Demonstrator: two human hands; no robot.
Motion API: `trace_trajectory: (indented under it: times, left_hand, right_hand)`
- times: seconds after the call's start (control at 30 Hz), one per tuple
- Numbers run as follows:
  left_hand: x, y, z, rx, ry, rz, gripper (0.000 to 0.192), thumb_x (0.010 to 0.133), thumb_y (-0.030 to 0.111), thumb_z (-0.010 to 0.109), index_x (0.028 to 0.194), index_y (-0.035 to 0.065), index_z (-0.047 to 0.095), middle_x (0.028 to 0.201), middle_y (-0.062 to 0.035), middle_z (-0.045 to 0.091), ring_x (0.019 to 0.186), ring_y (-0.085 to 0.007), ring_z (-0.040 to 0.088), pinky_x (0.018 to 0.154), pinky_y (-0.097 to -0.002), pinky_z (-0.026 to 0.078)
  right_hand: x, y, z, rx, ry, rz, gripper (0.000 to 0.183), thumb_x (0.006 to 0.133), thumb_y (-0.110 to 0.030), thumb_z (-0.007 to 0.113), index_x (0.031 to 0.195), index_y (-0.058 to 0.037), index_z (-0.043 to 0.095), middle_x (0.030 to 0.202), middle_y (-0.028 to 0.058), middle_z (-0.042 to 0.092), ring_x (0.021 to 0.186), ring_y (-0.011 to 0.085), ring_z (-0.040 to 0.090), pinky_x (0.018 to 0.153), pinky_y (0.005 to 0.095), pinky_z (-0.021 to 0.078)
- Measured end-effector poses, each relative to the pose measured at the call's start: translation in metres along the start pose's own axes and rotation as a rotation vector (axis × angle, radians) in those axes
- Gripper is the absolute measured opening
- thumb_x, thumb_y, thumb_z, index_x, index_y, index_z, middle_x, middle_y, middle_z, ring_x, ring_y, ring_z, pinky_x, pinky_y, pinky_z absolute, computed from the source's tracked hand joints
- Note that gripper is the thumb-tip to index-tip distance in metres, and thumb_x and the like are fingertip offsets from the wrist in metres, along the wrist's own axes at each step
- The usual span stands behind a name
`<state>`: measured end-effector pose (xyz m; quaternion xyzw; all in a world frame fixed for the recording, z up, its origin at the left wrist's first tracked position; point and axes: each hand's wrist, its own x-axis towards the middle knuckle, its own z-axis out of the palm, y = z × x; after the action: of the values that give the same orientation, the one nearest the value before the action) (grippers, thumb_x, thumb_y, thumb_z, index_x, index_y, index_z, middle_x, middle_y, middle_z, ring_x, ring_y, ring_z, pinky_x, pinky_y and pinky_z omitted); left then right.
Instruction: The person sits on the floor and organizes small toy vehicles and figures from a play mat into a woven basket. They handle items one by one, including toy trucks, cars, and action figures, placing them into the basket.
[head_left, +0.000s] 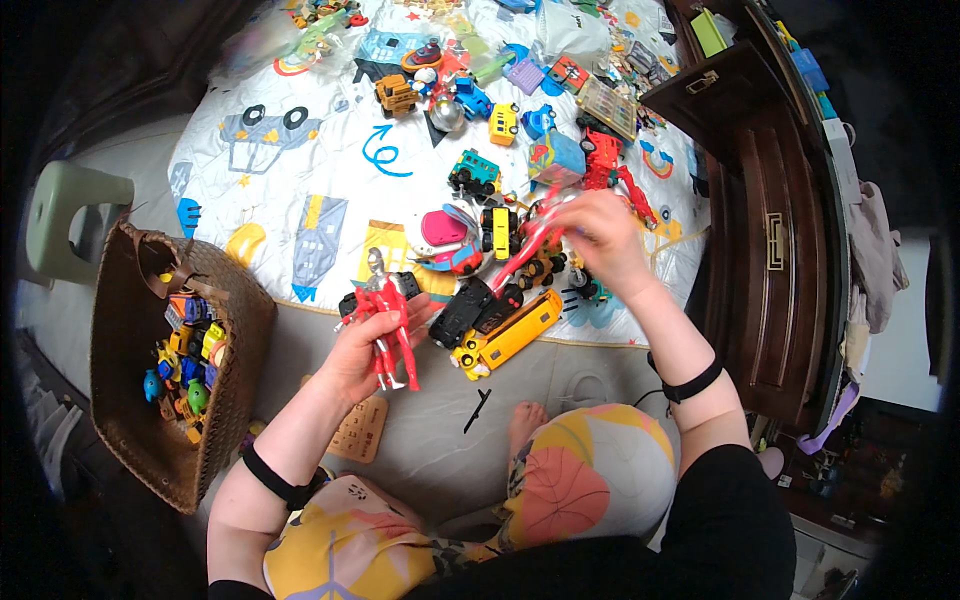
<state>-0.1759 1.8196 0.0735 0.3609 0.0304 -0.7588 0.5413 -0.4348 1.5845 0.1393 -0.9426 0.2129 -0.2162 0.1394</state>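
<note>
My left hand (361, 349) holds red and silver toy action figures (394, 304), the thumb laid across them. Pinched between the fingers of my right hand (604, 240) is another red and silver figure (521, 253), slightly blurred, above the heap of toys. Below it lie a yellow toy bus (517, 334), an overturned black toy vehicle (463, 311) and a yellow-and-black toy car (499, 231). A white and pink toy (442, 227) and a teal toy bus (475, 172) lie farther off. A red toy robot (602, 157) is just beyond my right hand.
At the left stands a woven basket (255, 322) holding several small toys, with a green plastic stool (79, 217) behind it. A printed play mat (300, 180) bears more toys. A wooden board (364, 431) lies on the floor; a dark wooden cabinet (750, 217) stands at the right.
</note>
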Motion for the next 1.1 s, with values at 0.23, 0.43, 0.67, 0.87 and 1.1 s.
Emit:
trace_trajectory:
  times: [0.23, 0.43, 0.67, 0.87, 1.1]
  left_hand:
    - [-0.006, -0.004, 0.002, -0.063, -0.241, -0.131, 0.035, 0.087, 0.023, 0.069, 0.114, 0.002, 0.061, 0.129, -0.0179, 0.058, 0.127, -0.0318, 0.054, 0.107, -0.0475, 0.044]
    - [-0.01, -0.005, -0.004, 0.085, -0.053, 0.022, 0.035, 0.088, 0.016, 0.068, 0.118, 0.0008, 0.059, 0.106, -0.0118, 0.068, 0.098, -0.0226, 0.066, 0.089, -0.036, 0.052]
    - [-0.008, -0.004, -0.002, 0.218, 0.126, 0.047, 0.03, 0.087, 0.013, 0.07, 0.114, 0.0018, 0.061, 0.098, -0.0075, 0.068, 0.085, -0.0167, 0.065, 0.075, -0.0295, 0.053]
    - [-0.004, -0.01, -0.002, 0.154, 0.078, 0.06, 0.031, 0.085, 0.007, 0.072, 0.114, 0.0034, 0.06, 0.104, -0.0072, 0.067, 0.091, -0.0169, 0.065, 0.081, -0.0299, 0.053]
    - [-0.01, -0.01, -0.003, 0.081, 0.08, 0.032, 0.036, 0.084, 0.006, 0.075, 0.117, 0.0046, 0.06, 0.11, -0.0063, 0.066, 0.099, -0.0161, 0.064, 0.088, -0.0306, 0.052]
  right_hand:
    - [0.031, -0.092, 0.052, 0.173, -0.046, -0.494, 0.017, 0.075, -0.016, 0.066, 0.092, -0.0145, 0.068, 0.097, -0.0013, 0.064, 0.092, 0.0187, 0.062, 0.093, 0.0397, 0.05]
    - [0.015, -0.075, 0.063, 0.188, -0.083, -0.298, 0.029, 0.074, -0.009, 0.077, 0.102, -0.0107, 0.069, 0.105, 0.0058, 0.065, 0.095, 0.0252, 0.064, 0.086, 0.041, 0.0522]
    - [-0.027, 0.003, 0.066, -0.192, -0.358, 0.037, 0.024, 0.076, -0.007, 0.068, 0.1, -0.0135, 0.068, 0.092, 0.0049, 0.058, 0.093, 0.0254, 0.059, 0.082, 0.0396, 0.0493]
    - [-0.049, 0.015, 0.095, -0.449, -0.524, -0.099, 0.016, 0.082, -0.014, 0.057, 0.092, -0.0166, 0.069, 0.086, 0.0, 0.056, 0.09, 0.0173, 0.057, 0.082, 0.0345, 0.0426]
    - [-0.043, 0.017, 0.08, -0.503, -0.443, -0.156, 0.018, 0.079, -0.013, 0.059, 0.095, -0.0128, 0.066, 0.083, 0.0004, 0.056, 0.089, 0.0185, 0.058, 0.079, 0.036, 0.0469]
